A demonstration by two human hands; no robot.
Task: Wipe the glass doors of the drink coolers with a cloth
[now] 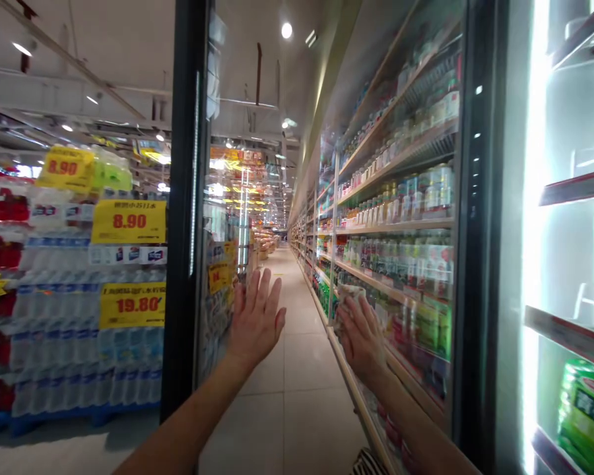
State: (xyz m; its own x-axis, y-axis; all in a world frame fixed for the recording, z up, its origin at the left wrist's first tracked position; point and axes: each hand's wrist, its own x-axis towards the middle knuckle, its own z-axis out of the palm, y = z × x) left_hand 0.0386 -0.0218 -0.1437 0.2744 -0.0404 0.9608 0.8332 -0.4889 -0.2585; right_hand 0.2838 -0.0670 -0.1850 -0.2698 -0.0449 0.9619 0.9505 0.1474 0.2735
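Note:
A tall glass door (185, 165) with a black frame stands open in front of me. My left hand (258, 320) lies against its pane with the fingers stretched out and holds nothing. To the right, my right hand (365, 340) presses a crumpled, light-coloured cloth (350, 291) to the glass. The cloth shows above and beside the fingers; the palm hides the remainder. Shelves of bottles (416, 257) and a long tiled aisle appear in the pane; what is reflected and what is seen through it is hard to separate.
Stacked packs of water bottles (64, 310) with yellow price signs (129, 221) stand left of the door. At the right is a lit cooler interior with shelves (574, 185) and a green package (588, 412). Striped fabric (367, 463) shows at the bottom edge.

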